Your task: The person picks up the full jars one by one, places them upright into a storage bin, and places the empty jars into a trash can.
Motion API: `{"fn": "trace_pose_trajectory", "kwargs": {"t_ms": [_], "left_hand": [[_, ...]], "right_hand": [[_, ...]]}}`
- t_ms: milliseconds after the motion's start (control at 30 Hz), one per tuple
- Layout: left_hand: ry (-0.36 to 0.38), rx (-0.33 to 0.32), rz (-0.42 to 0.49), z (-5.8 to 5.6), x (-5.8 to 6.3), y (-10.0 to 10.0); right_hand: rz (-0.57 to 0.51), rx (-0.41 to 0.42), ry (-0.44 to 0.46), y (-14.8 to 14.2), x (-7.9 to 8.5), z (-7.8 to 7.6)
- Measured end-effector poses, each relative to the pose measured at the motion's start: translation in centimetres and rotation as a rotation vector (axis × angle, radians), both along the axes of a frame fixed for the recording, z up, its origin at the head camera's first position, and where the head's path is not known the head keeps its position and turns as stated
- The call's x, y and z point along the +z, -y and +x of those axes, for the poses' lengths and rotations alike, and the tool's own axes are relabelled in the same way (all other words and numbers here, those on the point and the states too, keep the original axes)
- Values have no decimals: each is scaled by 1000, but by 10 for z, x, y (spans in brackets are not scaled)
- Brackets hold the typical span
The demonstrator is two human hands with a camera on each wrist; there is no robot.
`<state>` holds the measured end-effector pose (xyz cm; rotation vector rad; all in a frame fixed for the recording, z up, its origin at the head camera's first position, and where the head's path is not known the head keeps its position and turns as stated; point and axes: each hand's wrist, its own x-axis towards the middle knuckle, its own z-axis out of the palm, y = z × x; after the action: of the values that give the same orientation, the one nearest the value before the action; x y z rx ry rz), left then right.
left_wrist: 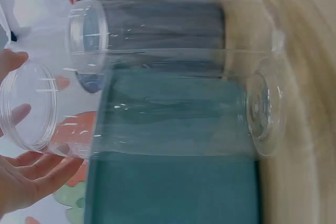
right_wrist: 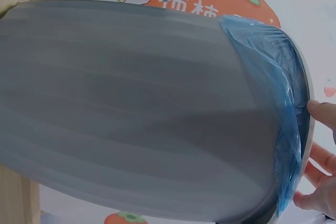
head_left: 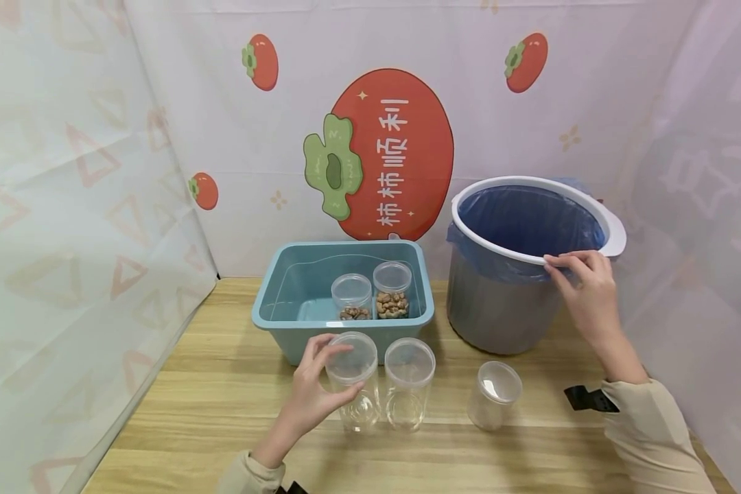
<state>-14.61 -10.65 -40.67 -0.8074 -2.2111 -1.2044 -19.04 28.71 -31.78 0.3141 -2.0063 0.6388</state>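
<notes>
My left hand (head_left: 311,394) is around the lid end of a tall clear plastic jar (head_left: 359,405), thumb on one side and fingers on the other. Close by on its right stands a matching tall jar (head_left: 409,405). Both look empty and upright on the table. With my right hand (head_left: 583,288) I pinch the white rim (head_left: 500,248) of a grey trash can (head_left: 500,309). A blue plastic bag (right_wrist: 286,145) lines the can and folds over the rim beside my fingers. Between the hands stands a shorter clear lidded jar (head_left: 492,405), seemingly empty.
Behind the tall jars sits a teal tub (head_left: 296,322). Inside it are a jar of walnuts (head_left: 392,302) and a jar of smaller brown nuts (head_left: 354,312). Below lies a wooden table (head_left: 210,405); behind it hangs a persimmon-printed curtain (head_left: 247,137).
</notes>
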Motion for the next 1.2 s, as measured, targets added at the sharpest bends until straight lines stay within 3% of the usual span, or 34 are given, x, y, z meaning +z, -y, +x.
{"fn": "trace_pose_trajectory", "kwargs": {"t_ms": [367,767,867,1200], "left_hand": [[-131,19,14,-4,46,12],[-116,49,76,-2,104,19],[-141,56,76,-1,119,19],[-195,-20,120,-5,156,2]], "right_hand": [[11,-4,1,-1,-1,0],[14,-6,-4,0,-1,-1],[15,-4,-5,0,-1,-1],[26,-5,-6,0,-1,0]]}}
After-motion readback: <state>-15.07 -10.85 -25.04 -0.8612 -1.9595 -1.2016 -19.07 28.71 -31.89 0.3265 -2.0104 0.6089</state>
